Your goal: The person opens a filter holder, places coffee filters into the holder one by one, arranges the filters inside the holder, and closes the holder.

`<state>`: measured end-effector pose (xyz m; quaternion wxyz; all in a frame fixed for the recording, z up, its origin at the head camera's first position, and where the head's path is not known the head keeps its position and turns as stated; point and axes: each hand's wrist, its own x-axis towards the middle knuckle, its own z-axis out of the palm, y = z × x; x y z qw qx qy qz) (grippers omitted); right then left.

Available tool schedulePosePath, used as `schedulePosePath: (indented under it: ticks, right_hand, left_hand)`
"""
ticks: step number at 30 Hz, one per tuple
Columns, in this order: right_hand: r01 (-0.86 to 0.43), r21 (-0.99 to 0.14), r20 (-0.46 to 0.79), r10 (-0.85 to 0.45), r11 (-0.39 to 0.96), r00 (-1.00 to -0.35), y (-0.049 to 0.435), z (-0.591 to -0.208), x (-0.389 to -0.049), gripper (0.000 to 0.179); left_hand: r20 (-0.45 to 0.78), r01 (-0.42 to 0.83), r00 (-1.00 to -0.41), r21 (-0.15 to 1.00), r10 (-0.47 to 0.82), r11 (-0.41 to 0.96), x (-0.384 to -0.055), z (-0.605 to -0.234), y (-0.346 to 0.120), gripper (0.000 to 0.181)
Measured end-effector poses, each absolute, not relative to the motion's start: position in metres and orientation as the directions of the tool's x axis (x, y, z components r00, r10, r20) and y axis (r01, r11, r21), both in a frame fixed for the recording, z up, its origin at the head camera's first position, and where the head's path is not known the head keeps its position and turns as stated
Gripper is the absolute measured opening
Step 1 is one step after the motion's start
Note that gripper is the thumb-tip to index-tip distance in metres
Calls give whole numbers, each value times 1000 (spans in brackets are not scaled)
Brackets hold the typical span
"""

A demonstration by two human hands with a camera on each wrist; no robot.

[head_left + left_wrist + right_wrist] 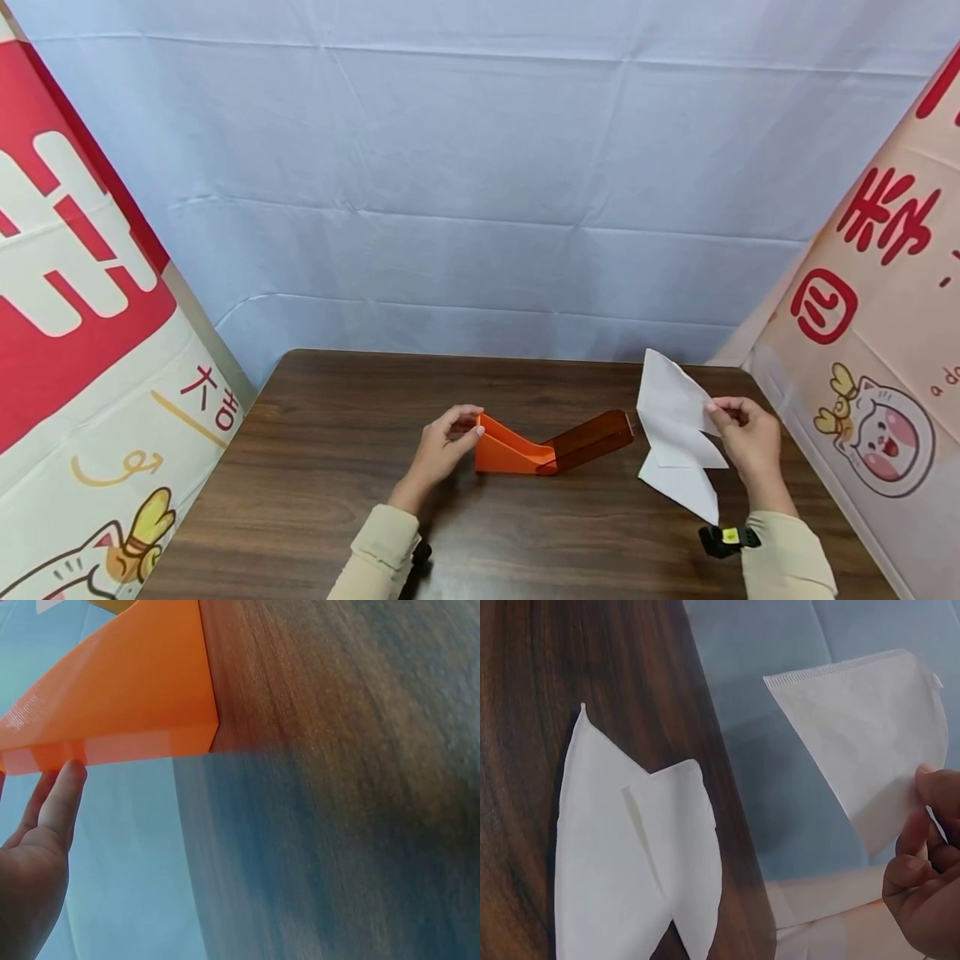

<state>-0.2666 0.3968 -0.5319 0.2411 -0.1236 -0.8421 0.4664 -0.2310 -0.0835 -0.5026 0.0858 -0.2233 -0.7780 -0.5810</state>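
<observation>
An orange coffee filter holder [510, 454] stands on the table, its brown see-through lid [588, 442] swung out to the right. My left hand [442, 446] holds the holder's tall left end with thumb and fingertips. In the left wrist view, fingertips of the left hand [45, 840] meet the end wall of the orange holder [142, 690]. To the right, my right hand [746, 437] pinches a white paper coffee filter [862, 735] with a crimped edge, raised above the table. More white filters [604, 847] lie overlapping on the tabletop below it.
The dark wood table [322, 467] has its far edge against a pale blue cloth backdrop [480, 167]. Printed cloth panels flank it on the left [67, 333] and right [877, 317]. A black wrist strap [727, 540] sits at the right cuff.
</observation>
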Motion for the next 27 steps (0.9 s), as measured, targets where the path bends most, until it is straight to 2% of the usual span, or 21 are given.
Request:
schedulePosePath:
  ticks: [3, 8, 14, 18, 20, 23, 27]
  right_hand:
    - [-43, -832, 331, 433, 553, -839, 384, -518, -261, 24]
    - [-166, -868, 372, 391, 469, -842, 376, -509, -260, 17]
    - [-133, -852, 360, 380, 507, -852, 351, -478, -245, 19]
    - [-117, -816, 367, 351, 565, -862, 331, -453, -231, 21]
    - [-128, -824, 365, 344, 552, -865, 327, -447, -228, 19]
    - [-224, -856, 396, 312, 466, -864, 335, -458, -236, 14]
    - [-328, -870, 444, 295, 368, -846, 367, -505, -266, 8]
  left_hand:
    - [385, 438, -892, 866, 237, 241, -237, -514, -85, 27]
    - [387, 433, -896, 870, 215, 235, -240, -517, -84, 25]
    - [361, 398, -914, 885, 184, 242, -236, -509, -78, 26]
    - [358, 394, -914, 894, 189, 214, -227, -491, -75, 27]
    - [359, 396, -912, 897, 197, 199, -222, -482, -75, 28]
    - [362, 400, -910, 895, 203, 197, -220, -479, -74, 28]
    - [373, 408, -908, 890, 191, 204, -225, -489, -73, 29]
